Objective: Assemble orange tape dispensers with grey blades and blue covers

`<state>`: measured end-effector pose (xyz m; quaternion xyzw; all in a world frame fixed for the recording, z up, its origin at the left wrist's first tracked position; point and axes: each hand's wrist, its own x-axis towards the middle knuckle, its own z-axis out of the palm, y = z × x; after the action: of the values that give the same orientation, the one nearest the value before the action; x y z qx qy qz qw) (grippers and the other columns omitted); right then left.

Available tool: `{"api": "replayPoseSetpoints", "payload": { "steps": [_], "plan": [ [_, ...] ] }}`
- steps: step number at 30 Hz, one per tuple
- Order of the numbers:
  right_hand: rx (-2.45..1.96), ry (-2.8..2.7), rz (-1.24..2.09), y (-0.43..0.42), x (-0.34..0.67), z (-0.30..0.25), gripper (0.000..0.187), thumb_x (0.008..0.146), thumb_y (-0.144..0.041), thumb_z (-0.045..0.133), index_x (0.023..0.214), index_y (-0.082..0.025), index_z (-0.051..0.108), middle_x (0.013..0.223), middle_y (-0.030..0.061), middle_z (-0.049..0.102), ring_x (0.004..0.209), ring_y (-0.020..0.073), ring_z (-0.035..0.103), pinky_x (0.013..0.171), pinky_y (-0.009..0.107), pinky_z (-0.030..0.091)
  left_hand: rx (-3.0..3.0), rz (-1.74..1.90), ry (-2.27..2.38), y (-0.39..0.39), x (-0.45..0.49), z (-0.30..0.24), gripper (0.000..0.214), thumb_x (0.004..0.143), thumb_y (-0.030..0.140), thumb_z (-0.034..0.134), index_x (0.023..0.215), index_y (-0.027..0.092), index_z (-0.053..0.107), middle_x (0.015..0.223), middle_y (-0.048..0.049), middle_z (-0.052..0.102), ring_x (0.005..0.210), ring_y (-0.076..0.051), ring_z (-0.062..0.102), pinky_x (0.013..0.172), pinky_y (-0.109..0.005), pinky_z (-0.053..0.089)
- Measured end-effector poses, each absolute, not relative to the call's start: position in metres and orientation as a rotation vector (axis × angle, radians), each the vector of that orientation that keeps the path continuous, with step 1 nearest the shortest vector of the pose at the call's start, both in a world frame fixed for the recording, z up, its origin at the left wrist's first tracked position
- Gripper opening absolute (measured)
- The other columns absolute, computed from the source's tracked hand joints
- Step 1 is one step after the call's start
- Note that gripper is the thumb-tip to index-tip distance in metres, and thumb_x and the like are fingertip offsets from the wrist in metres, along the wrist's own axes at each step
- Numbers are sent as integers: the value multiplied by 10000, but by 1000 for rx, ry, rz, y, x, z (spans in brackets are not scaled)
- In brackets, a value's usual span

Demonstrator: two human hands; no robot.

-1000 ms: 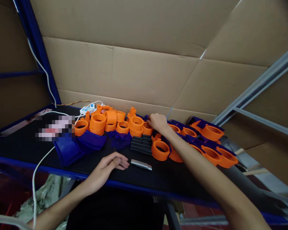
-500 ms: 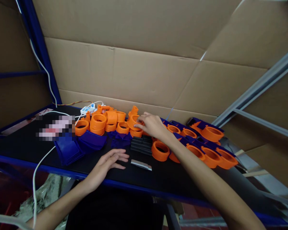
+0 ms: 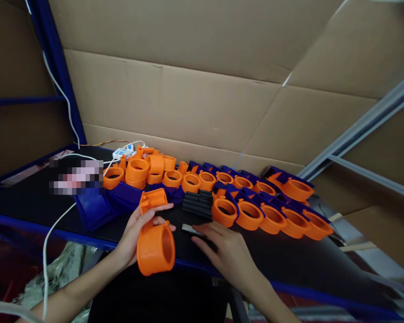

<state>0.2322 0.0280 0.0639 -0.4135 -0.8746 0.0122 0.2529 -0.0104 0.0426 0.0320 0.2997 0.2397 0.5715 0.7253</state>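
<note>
- Sleeve of orange plastic (image 3: 155, 251), fat and open-ended, with a flat ribbed tab sticking up at the back. It's held just over the front edge of the black desk (image 3: 289, 258), opening facing right.
- The desk's blue front lip runs right under it. There's a bare black strip between that lip and the rows of orange plastic rings in blue holders (image 3: 256, 213), so some room there. A stack of black ribbed blocks (image 3: 198, 202) sits just behind.
- Left hand (image 3: 132, 235) grips the sleeve from the left, thumb up by the tab, fingers half curled.
- Right hand (image 3: 227, 253) lies flat and spread, gripping nothing, fingertips touching a small silver metal strip (image 3: 189, 229).
</note>
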Motion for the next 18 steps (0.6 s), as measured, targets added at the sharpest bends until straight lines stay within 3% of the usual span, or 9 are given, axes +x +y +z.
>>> {"api": "replayPoseSetpoints", "payload": {
  "steps": [7,9,14,16,18],
  "plan": [
    [-1371,-2399,-124,35,236,38,184,975,-193,530,1003,-241,705,936,34,719,896,218,661,727,326,523,678,1067,671,47,-12,35,511,918,568,499,1071,98,630,560,-43,652,495,-237,692,419,-256,491],
    [-1387,-2352,-70,34,236,39,160,966,-199,548,935,-240,700,922,33,711,894,212,656,721,311,517,700,1064,699,49,-12,34,470,904,563,527,1047,123,609,606,-47,682,479,-237,692,409,-260,491],
    [-1433,-2232,159,40,241,44,49,886,-210,664,862,-241,694,928,17,705,888,203,665,723,296,506,787,1112,719,50,-7,33,391,881,501,602,1118,200,525,971,-102,759,520,-231,719,459,-303,543],
    [-1401,-2187,295,43,243,49,24,867,-229,687,845,-236,696,916,14,708,853,190,669,717,286,502,813,1112,728,50,-6,33,384,887,488,600,1145,222,499,985,-91,759,513,-224,715,481,-322,559],
    [-1355,-2109,408,45,242,57,54,872,-267,686,837,-226,692,861,9,707,794,174,667,692,275,494,833,1090,740,49,-5,33,365,900,485,583,1143,229,488,857,-57,759,509,-230,710,497,-341,570]
  ]
}}
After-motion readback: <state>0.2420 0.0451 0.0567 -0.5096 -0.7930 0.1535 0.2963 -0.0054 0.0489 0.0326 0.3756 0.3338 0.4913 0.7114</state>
